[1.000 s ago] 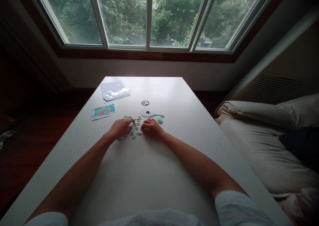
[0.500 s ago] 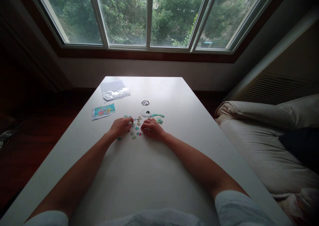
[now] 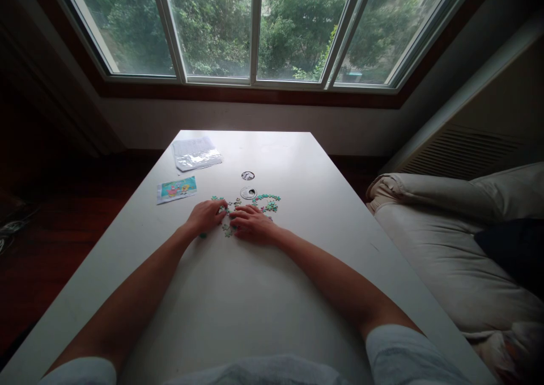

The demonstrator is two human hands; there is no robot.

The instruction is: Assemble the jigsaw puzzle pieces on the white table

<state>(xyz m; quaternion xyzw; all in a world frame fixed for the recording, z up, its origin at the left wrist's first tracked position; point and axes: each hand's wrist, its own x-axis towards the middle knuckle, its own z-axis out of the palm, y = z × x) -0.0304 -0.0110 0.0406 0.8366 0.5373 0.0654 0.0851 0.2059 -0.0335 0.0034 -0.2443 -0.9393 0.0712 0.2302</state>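
Observation:
Small jigsaw puzzle pieces point(image 3: 226, 231), mostly green and teal with some pink, lie loose on the white table. My left hand point(image 3: 206, 216) rests at their left side with its fingers curled in; whatever is between the fingertips is too small to tell. My right hand point(image 3: 254, 225) lies over the middle of the pieces, palm down, its fingers stretched to the left and covering some of them. The two hands are close together but apart. Beyond the right hand, a curved row of joined puzzle pieces point(image 3: 268, 196) borders a small cluster point(image 3: 271, 206).
A colourful cartoon picture card point(image 3: 177, 189) lies left of the hands, with a clear plastic bag point(image 3: 197, 154) behind it. Two round inlays point(image 3: 247, 175) show in the table point(image 3: 255, 306). A beige sofa point(image 3: 446, 249) stands right, a window behind.
My right hand has moved left over the loose pieces, and its fingers have straightened from a curled pose. My left hand has stayed almost still.

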